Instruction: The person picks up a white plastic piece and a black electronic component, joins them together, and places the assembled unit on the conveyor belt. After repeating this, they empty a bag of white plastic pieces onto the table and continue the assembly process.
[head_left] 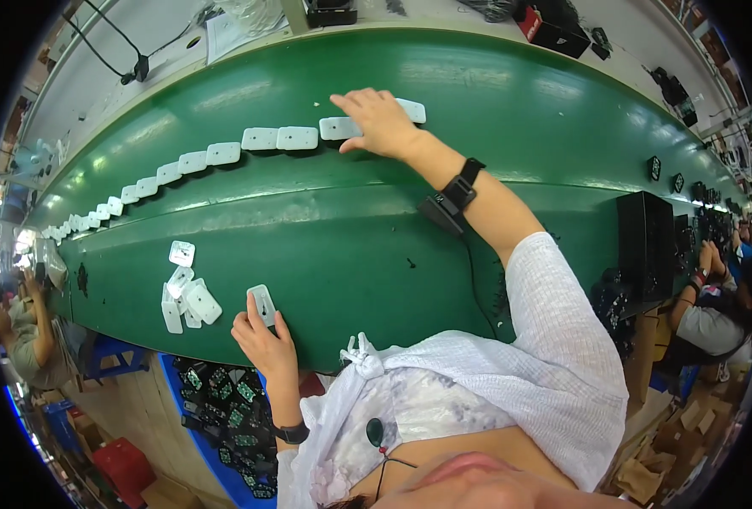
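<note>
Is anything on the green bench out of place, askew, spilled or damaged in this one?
Mildly: the loose cluster of white plates at lower left lies at mixed angles, partly overlapping, unlike the line of white plates farther back. A small dark bit sits by itself, right of the cluster. I see no spill or damage.

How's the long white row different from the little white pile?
The row lines up across the table, while the pile lies jumbled. The row has many pieces; the pile has fewer. The right hand is over the row; no hand touches the pile. Both have white pieces.
</note>
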The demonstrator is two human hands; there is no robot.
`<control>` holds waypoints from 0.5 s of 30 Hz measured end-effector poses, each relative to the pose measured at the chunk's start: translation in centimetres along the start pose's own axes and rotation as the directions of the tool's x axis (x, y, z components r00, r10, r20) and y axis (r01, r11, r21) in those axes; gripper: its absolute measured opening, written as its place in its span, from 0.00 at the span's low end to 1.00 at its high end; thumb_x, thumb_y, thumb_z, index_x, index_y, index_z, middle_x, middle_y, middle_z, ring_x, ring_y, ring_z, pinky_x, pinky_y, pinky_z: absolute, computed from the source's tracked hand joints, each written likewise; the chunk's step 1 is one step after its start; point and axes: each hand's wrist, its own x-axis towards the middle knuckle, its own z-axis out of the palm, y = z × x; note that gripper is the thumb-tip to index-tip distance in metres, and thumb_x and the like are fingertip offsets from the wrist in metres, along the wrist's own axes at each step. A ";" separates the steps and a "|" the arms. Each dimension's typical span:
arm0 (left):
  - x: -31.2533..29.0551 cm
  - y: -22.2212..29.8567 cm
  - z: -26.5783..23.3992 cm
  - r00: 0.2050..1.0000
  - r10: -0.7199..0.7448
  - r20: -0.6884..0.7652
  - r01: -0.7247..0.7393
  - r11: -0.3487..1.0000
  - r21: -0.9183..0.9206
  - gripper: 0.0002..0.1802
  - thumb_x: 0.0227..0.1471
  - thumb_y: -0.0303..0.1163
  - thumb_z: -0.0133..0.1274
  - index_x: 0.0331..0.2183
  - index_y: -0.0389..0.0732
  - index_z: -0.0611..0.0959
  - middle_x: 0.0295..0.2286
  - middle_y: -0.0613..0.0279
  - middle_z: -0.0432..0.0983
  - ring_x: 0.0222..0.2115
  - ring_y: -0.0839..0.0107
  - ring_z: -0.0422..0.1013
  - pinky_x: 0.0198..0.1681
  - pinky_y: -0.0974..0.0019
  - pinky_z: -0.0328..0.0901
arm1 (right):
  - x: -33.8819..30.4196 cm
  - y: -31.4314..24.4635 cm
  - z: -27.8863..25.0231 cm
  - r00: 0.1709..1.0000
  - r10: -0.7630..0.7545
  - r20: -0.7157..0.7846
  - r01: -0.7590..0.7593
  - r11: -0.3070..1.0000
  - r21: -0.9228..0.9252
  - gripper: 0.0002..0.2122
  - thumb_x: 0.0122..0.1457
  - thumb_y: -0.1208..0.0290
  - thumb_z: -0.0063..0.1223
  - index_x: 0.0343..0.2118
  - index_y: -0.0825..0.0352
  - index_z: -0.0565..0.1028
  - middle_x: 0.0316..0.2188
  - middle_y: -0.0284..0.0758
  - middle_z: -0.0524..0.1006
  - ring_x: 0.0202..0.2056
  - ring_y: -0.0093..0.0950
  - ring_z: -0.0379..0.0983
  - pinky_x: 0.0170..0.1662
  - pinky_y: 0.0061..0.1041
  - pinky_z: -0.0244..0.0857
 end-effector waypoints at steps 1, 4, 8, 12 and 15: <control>0.1 0.0 0.0 1.000 0.005 -0.003 -0.005 1.000 0.001 0.32 0.48 0.30 0.56 0.56 0.41 0.67 0.39 0.47 0.65 0.38 0.50 0.62 0.43 0.53 0.60 | -0.3 0.6 -0.9 1.000 0.003 -0.005 -0.003 1.000 -0.001 0.42 0.41 0.49 0.65 0.59 0.63 0.61 0.50 0.39 0.69 0.53 0.37 0.63 0.53 0.36 0.58; 0.0 0.2 0.2 1.000 0.021 -0.015 -0.021 1.000 -0.006 0.32 0.47 0.29 0.56 0.56 0.41 0.67 0.39 0.47 0.65 0.38 0.50 0.62 0.43 0.53 0.60 | -2.3 3.9 -2.9 0.989 0.148 -0.014 -0.149 0.985 -0.091 0.41 0.42 0.53 0.66 0.60 0.61 0.60 0.51 0.39 0.68 0.54 0.39 0.62 0.54 0.38 0.58; 0.2 0.1 0.4 0.999 0.040 -0.018 -0.040 0.999 -0.001 0.33 0.46 0.29 0.57 0.55 0.40 0.68 0.38 0.48 0.64 0.38 0.51 0.62 0.43 0.53 0.60 | -3.4 5.4 -2.8 0.928 0.301 0.220 -0.285 0.953 -0.103 0.35 0.42 0.60 0.68 0.55 0.63 0.64 0.49 0.39 0.71 0.51 0.38 0.66 0.52 0.37 0.62; 0.2 0.7 0.0 0.998 0.056 -0.023 -0.058 0.995 -0.078 0.32 0.46 0.25 0.56 0.55 0.40 0.68 0.40 0.48 0.65 0.40 0.50 0.62 0.45 0.52 0.60 | -3.4 3.8 -2.0 0.942 0.280 0.185 -0.297 0.952 0.076 0.28 0.45 0.70 0.65 0.51 0.63 0.68 0.47 0.38 0.72 0.50 0.38 0.67 0.52 0.35 0.63; 0.7 1.6 0.3 0.994 0.108 -0.017 -0.109 0.984 -0.143 0.31 0.46 0.23 0.54 0.54 0.39 0.68 0.42 0.47 0.66 0.43 0.50 0.62 0.48 0.52 0.59 | -2.7 2.8 -1.7 0.956 0.239 0.171 -0.263 0.955 0.136 0.26 0.45 0.70 0.65 0.50 0.63 0.70 0.47 0.37 0.72 0.49 0.38 0.67 0.52 0.35 0.63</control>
